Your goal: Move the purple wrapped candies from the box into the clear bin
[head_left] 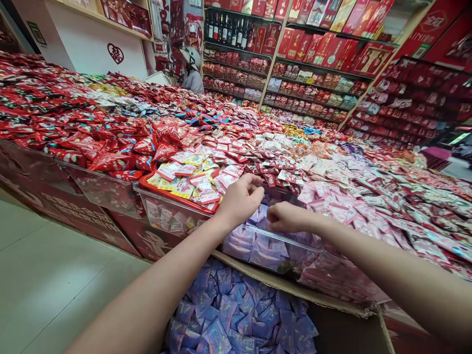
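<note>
My left hand (243,197) is over the left side of a clear plastic bin (254,229), its fingers curled inward. Close to its right, my right hand (286,217) is closed like a fist above the same bin. Whatever either hand may hold is hidden by the fingers. Small purple packets (258,246) are stacked in rows inside this bin, showing through its front wall. Below my forearms, a cardboard box (346,324) holds a heap of loose purple packets (236,314).
To the left is a bin with a red rim (177,196) full of yellow and white packets. Pink packets (342,209) heap up at the right. Red packets (114,152) fill the far left bins. Behind stand stocked shelves (273,64) and a person in a helmet (191,73).
</note>
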`<control>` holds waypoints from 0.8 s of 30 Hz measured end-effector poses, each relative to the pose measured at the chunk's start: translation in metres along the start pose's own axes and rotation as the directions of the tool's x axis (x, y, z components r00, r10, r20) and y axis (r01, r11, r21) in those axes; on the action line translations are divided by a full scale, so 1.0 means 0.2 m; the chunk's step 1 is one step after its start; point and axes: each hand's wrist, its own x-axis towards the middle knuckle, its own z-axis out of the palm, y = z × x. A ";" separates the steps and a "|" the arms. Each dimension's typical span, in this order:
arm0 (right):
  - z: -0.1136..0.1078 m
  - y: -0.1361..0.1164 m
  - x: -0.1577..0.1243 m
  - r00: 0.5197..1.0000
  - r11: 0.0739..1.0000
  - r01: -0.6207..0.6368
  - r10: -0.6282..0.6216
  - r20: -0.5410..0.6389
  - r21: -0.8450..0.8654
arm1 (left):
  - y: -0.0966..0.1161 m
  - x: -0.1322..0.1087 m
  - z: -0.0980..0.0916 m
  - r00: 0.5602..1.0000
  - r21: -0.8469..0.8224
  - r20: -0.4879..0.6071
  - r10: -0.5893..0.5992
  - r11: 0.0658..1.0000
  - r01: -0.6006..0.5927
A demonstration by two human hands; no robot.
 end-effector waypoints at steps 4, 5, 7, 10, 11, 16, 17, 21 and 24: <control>0.08 -0.02 0.04 0.989 1.000 -0.002 -0.001 0.145 0.022 | 0.00 0.00 0.00 1.000 0.000 -0.003 0.002 1.000 -0.002; 0.08 -0.03 0.05 0.984 0.999 -0.004 -0.002 0.178 0.034 | 0.01 -0.01 -0.01 1.000 0.002 -0.005 0.001 1.000 -0.001; 0.07 -0.04 0.05 0.973 0.998 -0.006 -0.007 0.229 0.059 | 0.02 -0.01 -0.01 1.000 0.006 -0.008 0.000 1.000 0.000; 0.05 -0.07 0.05 0.958 0.997 -0.001 -0.021 0.285 0.079 | 0.02 -0.01 -0.01 1.000 0.010 -0.010 0.004 1.000 -0.004; 0.04 -0.08 0.05 0.954 0.997 0.002 -0.026 0.299 0.080 | 0.02 -0.01 -0.01 1.000 0.011 -0.009 0.005 1.000 -0.005; 0.04 -0.10 0.05 0.937 0.996 0.014 -0.044 0.348 0.089 | 0.02 -0.01 -0.01 1.000 0.012 -0.001 -0.006 1.000 0.006; 0.04 -0.10 0.05 0.934 0.996 0.016 -0.047 0.353 0.090 | 0.02 -0.01 -0.01 1.000 0.013 0.002 -0.009 1.000 0.009; 0.05 -0.11 0.06 0.931 0.996 0.014 -0.044 0.363 0.085 | 0.04 -0.01 -0.02 1.000 0.023 0.021 -0.021 1.000 0.020; 0.06 -0.13 0.07 0.927 0.996 -0.002 -0.030 0.374 0.085 | 0.05 -0.01 -0.02 0.999 0.032 0.035 -0.028 0.999 0.027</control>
